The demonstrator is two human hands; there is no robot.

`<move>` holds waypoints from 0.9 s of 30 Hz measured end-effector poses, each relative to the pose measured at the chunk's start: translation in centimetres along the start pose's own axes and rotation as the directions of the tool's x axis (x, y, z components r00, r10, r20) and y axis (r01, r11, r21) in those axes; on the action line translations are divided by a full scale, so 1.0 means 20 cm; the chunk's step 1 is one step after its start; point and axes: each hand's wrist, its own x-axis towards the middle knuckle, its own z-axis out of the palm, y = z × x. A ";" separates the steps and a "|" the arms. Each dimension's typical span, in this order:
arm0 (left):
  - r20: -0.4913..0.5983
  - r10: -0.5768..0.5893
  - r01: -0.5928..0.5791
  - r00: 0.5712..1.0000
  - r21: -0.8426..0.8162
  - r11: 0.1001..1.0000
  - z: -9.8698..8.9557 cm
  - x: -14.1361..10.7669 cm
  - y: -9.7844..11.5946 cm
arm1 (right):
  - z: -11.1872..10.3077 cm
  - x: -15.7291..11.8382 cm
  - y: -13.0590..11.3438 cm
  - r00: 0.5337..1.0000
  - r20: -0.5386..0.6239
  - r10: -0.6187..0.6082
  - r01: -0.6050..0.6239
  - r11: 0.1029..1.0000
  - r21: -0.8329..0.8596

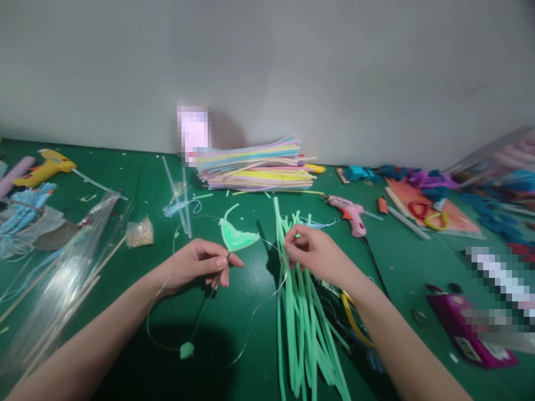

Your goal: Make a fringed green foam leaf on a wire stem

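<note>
My left hand (213,262) pinches a thin stem just under a green leaf-shaped piece (238,236) made of fuzzy strip. From that piece a thin clear wire loops around in a wide ring. Low on the loop, below my left hand, hangs a small green tuft (186,350). My right hand (307,250) has its fingers pressed together near the wire, over a bundle of long green pipe cleaners (303,334); what lies between its fingertips is too small to make out.
Behind my hands lies a stack of pastel pipe cleaners (254,167). A pink glue gun (353,216) is at right, a yellow one (50,167) at far left. Wooden sticks, a bead bag (140,233), scissors (437,220) and a magenta case (468,328) lie around.
</note>
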 end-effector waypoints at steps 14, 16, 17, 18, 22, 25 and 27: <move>0.004 -0.001 0.001 1.000 0.056 0.998 -0.03 0.02 -0.04 | -0.03 0.02 0.01 1.000 -0.010 0.024 -0.018 0.929 0.370; 0.006 -0.006 0.006 1.000 0.059 0.998 -0.03 0.02 -0.03 | -0.04 0.01 0.00 0.999 0.041 0.030 -0.042 0.939 0.342; 0.006 -0.007 0.006 1.000 0.059 0.998 -0.03 0.02 -0.03 | -0.04 0.01 0.00 0.998 0.060 0.024 -0.043 0.936 0.348; 0.004 -0.006 0.006 1.000 0.058 0.998 -0.03 0.02 -0.03 | -0.04 0.01 0.00 0.997 0.070 0.012 -0.037 0.929 0.367; -0.010 0.005 -0.004 1.000 0.052 0.999 -0.03 0.02 -0.03 | -0.04 0.01 0.03 1.000 0.010 -0.006 0.001 0.896 0.445; -0.012 0.005 -0.005 1.000 0.051 0.999 -0.03 0.02 -0.03 | -0.03 0.03 0.03 0.998 -0.047 0.038 -0.015 0.907 0.420; -0.011 0.001 0.000 1.000 0.050 0.999 -0.03 0.03 -0.04 | -0.03 0.04 0.02 0.993 -0.106 0.054 -0.008 0.919 0.395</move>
